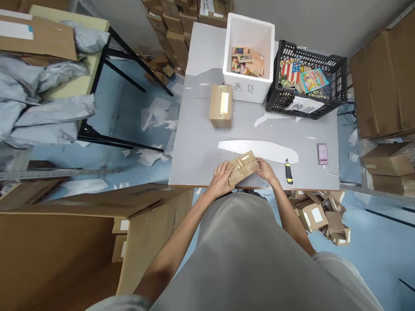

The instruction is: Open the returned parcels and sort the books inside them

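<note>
A small taped cardboard box (244,166) is held tilted over the front edge of the grey table (197,151). My left hand (222,179) grips its left end, fingers closed around the side. At the other end, my right hand (266,169) has its fingers closed on the box's right corner. To the right of that hand lies a yellow and black utility knife (288,172) on the tabletop. A white torn patch (259,150) on the table shows just beyond the held box. Farther back stands another taped cardboard box (221,106) with a white label.
A white foam box (248,90) with small packets and a black plastic crate (275,97) with books stand at the table's back. A phone (322,153) with a cable lies right. Large open carton (155,233) at lower left; discarded boxes (319,216) lie on the floor.
</note>
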{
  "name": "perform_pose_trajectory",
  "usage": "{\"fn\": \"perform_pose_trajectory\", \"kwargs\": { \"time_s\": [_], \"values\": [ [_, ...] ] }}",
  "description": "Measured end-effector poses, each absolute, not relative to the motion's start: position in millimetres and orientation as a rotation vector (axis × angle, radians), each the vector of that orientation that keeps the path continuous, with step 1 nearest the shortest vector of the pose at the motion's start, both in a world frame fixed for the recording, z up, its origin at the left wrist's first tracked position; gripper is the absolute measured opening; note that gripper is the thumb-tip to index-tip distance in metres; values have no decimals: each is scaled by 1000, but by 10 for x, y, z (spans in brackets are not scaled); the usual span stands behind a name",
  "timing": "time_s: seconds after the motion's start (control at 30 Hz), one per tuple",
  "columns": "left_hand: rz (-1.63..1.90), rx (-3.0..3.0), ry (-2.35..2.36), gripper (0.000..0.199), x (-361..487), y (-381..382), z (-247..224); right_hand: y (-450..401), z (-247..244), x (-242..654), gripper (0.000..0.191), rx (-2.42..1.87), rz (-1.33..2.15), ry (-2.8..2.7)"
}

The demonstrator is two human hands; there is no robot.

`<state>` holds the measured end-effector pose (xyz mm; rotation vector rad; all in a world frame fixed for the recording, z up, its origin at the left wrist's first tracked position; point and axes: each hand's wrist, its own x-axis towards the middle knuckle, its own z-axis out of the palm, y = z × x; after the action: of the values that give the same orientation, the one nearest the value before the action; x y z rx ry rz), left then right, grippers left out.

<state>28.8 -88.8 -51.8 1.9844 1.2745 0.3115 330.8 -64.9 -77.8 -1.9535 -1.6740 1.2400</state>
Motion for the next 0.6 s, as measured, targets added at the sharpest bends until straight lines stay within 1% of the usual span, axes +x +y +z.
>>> {"fn": "perform_pose_trajectory", "kwargs": {
  "time_s": [0.07,0.13,0.2,0.3,0.4,0.5,0.6],
  "values": [
    [253,2049,1221,102,523,-927,-530,-867,-803,3548,69,-2005,1237,-1664],
    [201,2074,1208,111,657,-924,-556,-1119,-853,3697,69,-2051,1225,-1605],
    [163,2054,1216,119,719,-900,-593,-1359,-919,3748,68,-2045,1213,-1550],
    [138,1961,1263,125,735,-892,-684,-1611,-1016,3729,68,-1977,1245,-1510],
    [214,1821,1421,126,688,-979,-835,-1698,-1097,3738,71,-1938,1291,-1499],
    [350,1591,1606,132,606,-1128,-1034,-1682,-1163,3803,72,-1972,1315,-1484],
    [438,1246,1625,135,554,-1247,-1219,-1651,-1208,3839,74,-2027,1356,-1464]
  ]
}}
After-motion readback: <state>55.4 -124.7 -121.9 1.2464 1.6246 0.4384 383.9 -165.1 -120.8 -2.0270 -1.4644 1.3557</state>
